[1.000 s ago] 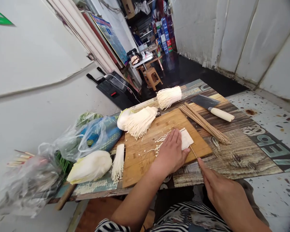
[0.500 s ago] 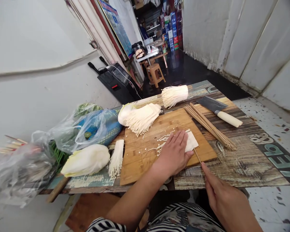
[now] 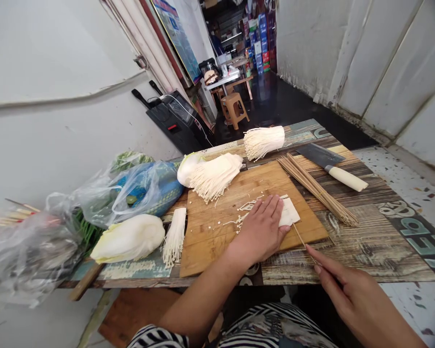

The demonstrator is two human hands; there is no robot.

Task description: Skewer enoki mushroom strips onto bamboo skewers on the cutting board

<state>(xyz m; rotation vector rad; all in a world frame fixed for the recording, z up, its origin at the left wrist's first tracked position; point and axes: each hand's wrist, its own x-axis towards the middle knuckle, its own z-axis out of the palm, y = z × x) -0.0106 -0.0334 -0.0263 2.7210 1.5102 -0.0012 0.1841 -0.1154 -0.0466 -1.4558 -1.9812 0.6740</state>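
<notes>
My left hand (image 3: 263,224) lies flat, fingers stretched, over a flat slab of enoki mushrooms (image 3: 289,212) on the wooden cutting board (image 3: 203,241). It presses the slab down; the trimmed root end shows right of the fingers and loose stems stick out on the left. My right hand (image 3: 342,280) pinches a thin wooden skewer (image 3: 301,236) between thumb and fingers at the board's front right edge. The skewer's far end meets the slab's near edge; how deep it sits inside is hidden. A fanned enoki bunch (image 3: 217,175) rests at the board's back left.
Right of the board lie a bundle of skewers (image 3: 317,191) and a cleaver (image 3: 321,155). Another enoki bunch (image 3: 264,142) is at the back. On the left are a small enoki piece (image 3: 174,237), a napa cabbage (image 3: 130,238), a wooden handle (image 3: 87,282) and plastic bags (image 3: 32,261).
My right hand has shifted slightly right and back toward me along the skewer, its fingers now more spread out around it. My left hand stays on the enoki slab.
</notes>
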